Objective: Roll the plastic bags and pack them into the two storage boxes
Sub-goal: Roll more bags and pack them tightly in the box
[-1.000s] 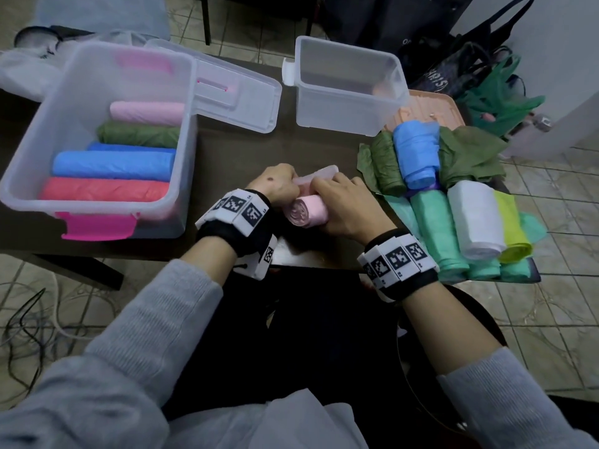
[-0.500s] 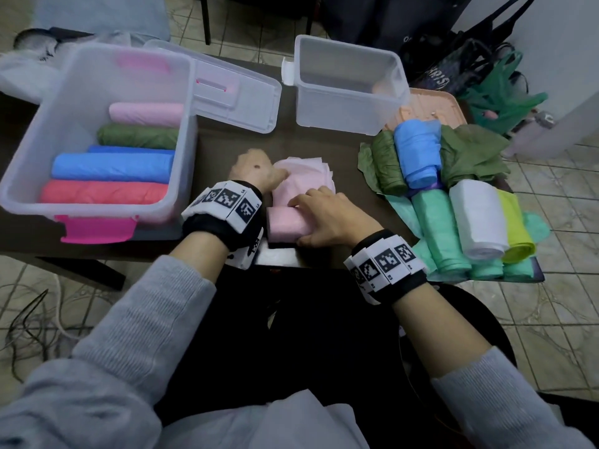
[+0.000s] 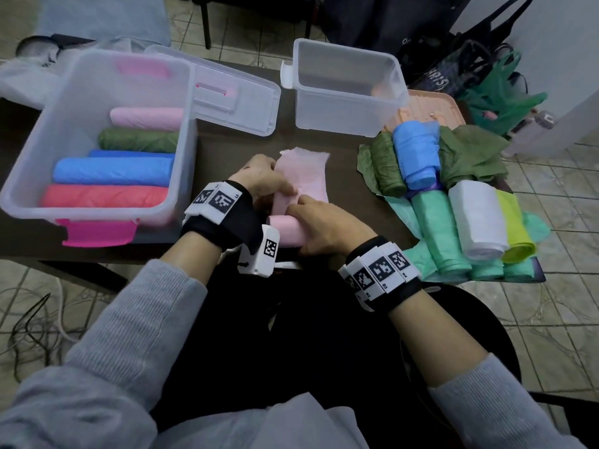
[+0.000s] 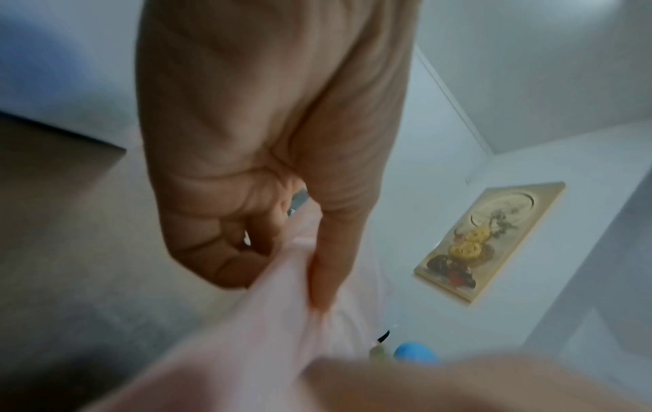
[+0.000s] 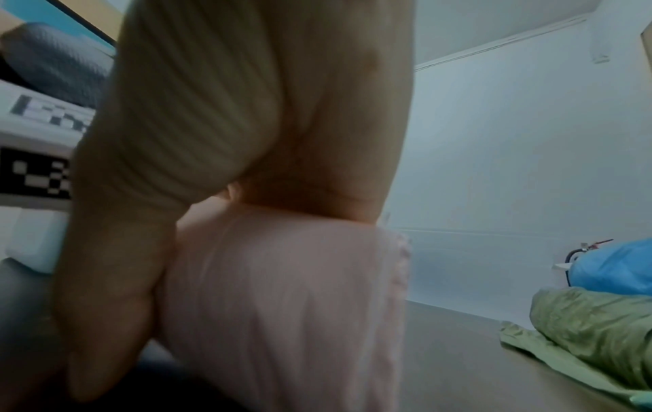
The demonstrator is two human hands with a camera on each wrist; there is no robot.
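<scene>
A pale pink plastic bag (image 3: 306,171) lies partly unrolled on the dark table (image 3: 343,166), its near end still a roll (image 3: 287,233) at the table's front edge. My left hand (image 3: 267,181) pinches the loose pink sheet (image 4: 282,303) between thumb and curled fingers. My right hand (image 3: 319,226) grips the pink roll (image 5: 282,292), fingers wrapped over it. The large clear box (image 3: 29,176) on the left holds several rolled bags in pink, green, blue and red. The small clear box (image 3: 343,102) at the back looks empty.
A pile of rolled and loose bags (image 3: 460,205) in green, blue, white and yellow lies at the right end of the table. The large box's lid (image 3: 233,92) rests behind it. A peach tray (image 3: 434,108) sits behind the pile. Dark bags (image 3: 453,53) stand on the floor beyond.
The pink roll, held tight a second ago, has been unrolled away from me. My left hand has moved forward onto the loose sheet while my right hand stays on the roll.
</scene>
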